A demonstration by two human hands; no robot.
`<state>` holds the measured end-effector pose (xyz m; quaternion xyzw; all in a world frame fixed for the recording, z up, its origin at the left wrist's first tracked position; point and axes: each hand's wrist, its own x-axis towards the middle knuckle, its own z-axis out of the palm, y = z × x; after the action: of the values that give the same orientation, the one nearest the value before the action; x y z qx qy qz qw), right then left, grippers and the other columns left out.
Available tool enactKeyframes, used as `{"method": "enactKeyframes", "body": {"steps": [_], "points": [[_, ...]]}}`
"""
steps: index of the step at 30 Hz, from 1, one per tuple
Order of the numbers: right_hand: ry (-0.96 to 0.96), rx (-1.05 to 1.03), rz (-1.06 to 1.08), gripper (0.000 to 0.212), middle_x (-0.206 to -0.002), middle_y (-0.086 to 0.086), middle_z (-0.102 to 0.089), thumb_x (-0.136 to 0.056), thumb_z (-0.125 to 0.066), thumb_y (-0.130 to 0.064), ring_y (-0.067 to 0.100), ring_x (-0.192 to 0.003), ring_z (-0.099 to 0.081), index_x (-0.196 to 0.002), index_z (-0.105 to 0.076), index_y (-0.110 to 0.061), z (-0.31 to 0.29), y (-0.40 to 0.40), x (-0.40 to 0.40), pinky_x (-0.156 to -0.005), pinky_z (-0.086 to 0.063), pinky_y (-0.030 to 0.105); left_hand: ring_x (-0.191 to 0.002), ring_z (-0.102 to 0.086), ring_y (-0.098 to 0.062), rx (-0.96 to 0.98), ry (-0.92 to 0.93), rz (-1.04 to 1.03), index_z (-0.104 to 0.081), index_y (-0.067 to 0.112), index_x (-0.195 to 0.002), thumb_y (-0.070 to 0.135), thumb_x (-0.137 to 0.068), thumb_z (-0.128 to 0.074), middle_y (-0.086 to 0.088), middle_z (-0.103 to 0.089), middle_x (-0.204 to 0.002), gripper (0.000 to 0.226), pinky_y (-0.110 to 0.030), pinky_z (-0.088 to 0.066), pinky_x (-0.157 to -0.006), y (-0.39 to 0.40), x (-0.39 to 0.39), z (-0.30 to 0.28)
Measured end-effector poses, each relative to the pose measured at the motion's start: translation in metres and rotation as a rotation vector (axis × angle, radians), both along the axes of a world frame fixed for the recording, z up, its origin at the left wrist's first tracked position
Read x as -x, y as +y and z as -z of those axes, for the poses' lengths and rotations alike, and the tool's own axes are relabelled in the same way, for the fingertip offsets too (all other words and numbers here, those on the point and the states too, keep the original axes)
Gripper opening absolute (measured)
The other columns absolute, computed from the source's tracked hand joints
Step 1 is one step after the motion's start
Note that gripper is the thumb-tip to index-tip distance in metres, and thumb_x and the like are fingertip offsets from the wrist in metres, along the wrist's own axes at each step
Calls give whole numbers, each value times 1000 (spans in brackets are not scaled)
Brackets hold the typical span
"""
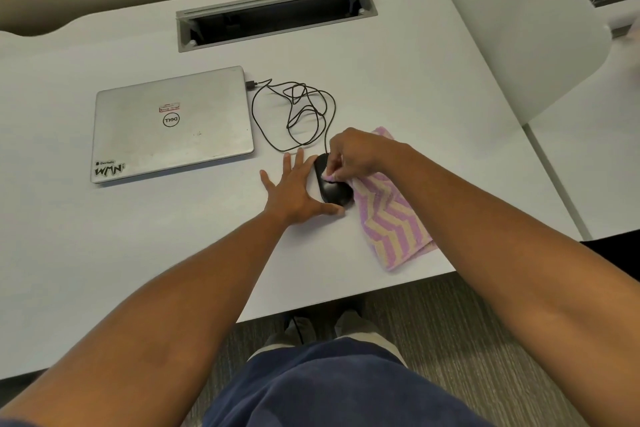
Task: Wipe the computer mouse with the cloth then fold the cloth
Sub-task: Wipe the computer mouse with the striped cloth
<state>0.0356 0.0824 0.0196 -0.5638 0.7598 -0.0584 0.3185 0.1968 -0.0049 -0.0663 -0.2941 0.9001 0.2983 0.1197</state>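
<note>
The wiping looks to be under way and the folding not yet begun. The black computer mouse [332, 185] sits on the white counter [138, 253] near its front edge, right of centre. The left hand [298, 189] lies flat with fingers spread and relaxed, grasping nothing, its thumb side touching the near-left flank of the mouse as if to steady it. The right hand [356, 156] comes in from the right with curled fingers pinching a corner of the pink-and-cream zigzag cloth [391, 218], pressing that bunched corner onto the top of the mouse. The rest of the cloth trails flat under the right forearm toward the near-right edge of the counter, opened out and unfolded. How much of the mouse is already wiped cannot be told. What is left, by my judgement, is finishing the mouse and then the whole fold. Just beyond the mouse its black cable [294, 114] lies in loose tangled loops, running to a closed silver laptop [173, 125] on the left; the loops could snag if the mouse is turned. Farther back is a grey cable slot [273, 14] set in the counter.
</note>
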Motion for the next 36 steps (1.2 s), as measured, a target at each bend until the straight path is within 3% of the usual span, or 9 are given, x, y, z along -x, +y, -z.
{"method": "enactKeyframes", "body": {"steps": [5, 8, 11, 15, 23, 29, 36], "points": [[23, -68, -91, 9, -84, -12, -69, -78, -77, -29, 8, -84, -63, -86, -79, -25, 1, -7, -22, -67, -45, 20, -153, 20, -15, -19, 19, -4, -7, 40, -159, 84, -55, -74, 7, 6, -169, 131, -67, 19, -113, -1, 1, 2], [7, -151, -92, 12, -81, -14, -68, -71, -81, -18, 8, -81, -63, -83, -80, -23, 0, -3, -27, -71, -52, 23, -153, 19, -14, -12, 19, -10, -8, 42, -158, 85, -52, -73, 8, 6, -169, 131, -66, 19, -113, -1, 1, 2], [-37, -227, -44, 16, -81, -13, -69, -67, -81, -12, 9, -82, -64, -76, -79, -24, 1, 5, -21, -66, -49, 21, -153, 18, -14, 3, 11, -6, -11, 39, -158, 83, -54, -75, 8, 6, -169, 130, -66, 18, -113, -1, 1, 3], [-42, -281, -6, 16, -78, -13, -70, -66, -80, -10, 10, -82, -65, -70, -78, -25, 5, 18, -11, -74, -56, 27, -153, 18, -15, 6, 23, -4, -13, 39, -157, 81, -55, -76, 6, 6, -169, 127, -66, 18, -113, -1, 1, 3], [-76, -190, -6, 11, -73, -18, -66, -68, -82, -18, 6, -74, -63, -76, -79, -26, 2, 14, -18, -61, -45, 18, -153, 19, -14, 20, 15, 1, -10, 37, -159, 84, -54, -73, 7, 6, -169, 131, -66, 19, -113, -2, 0, 7], [-42, -123, -101, 16, -73, -22, -58, -72, -79, -21, 7, -81, -60, -87, -80, -24, 2, 7, -35, -75, -53, 24, -154, 15, -16, 31, 48, 11, -9, 40, -159, 84, -52, -74, 7, 4, -169, 133, -68, 16, -113, -2, -1, 9], [-141, -121, -4, 10, -86, -11, -70, -73, -80, -25, 5, -78, -63, -83, -80, -24, 8, 19, -22, -61, -42, 15, -153, 20, -18, 86, 26, 29, -5, 38, -159, 86, -59, -69, 5, 11, -169, 128, -69, 18, -112, 2, -2, 11]]}}
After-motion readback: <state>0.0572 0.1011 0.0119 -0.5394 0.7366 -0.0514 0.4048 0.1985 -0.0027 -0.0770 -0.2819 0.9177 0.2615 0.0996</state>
